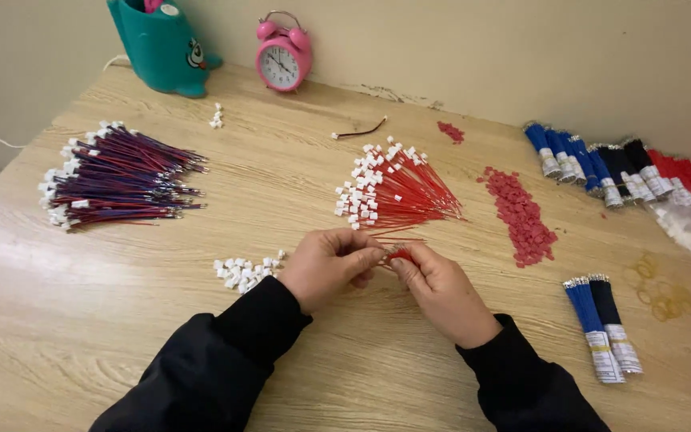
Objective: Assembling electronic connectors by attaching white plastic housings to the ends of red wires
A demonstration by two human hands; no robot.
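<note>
Two bare hands meet at the middle of a pale wood-grain table point(81, 320), both in black sleeves. The left hand point(328, 264) is curled nearly closed, its fingertips pinching thin red wires point(404, 238); whether a white connector sits inside the pinch cannot be told. The right hand point(440, 290) is likewise closed, thumb and forefinger nipping a small red piece point(401, 256) at the wire ends. The held wires are fine, straight and glossy, their long axis running roughly left to right, tips pointing toward the table's right side.

Just beyond the hands lies a fan of red wires with white plastic connectors point(389, 190), connectors to the left, free ends converging rightward. Loose white connectors point(245, 270), small and blocky, form a heap beside the left hand. A bundle of red-and-blue wired connectors point(117, 176) lies far left. Flat red square pieces point(521, 216) spread in a granular strip at right. Banded blue, black and red wire bundles point(617, 170) line the far right; two more, blue and black point(604, 324), lie near the right sleeve. A pink alarm clock point(282, 62) and a teal holder point(161, 48) stand against the wall.
</note>
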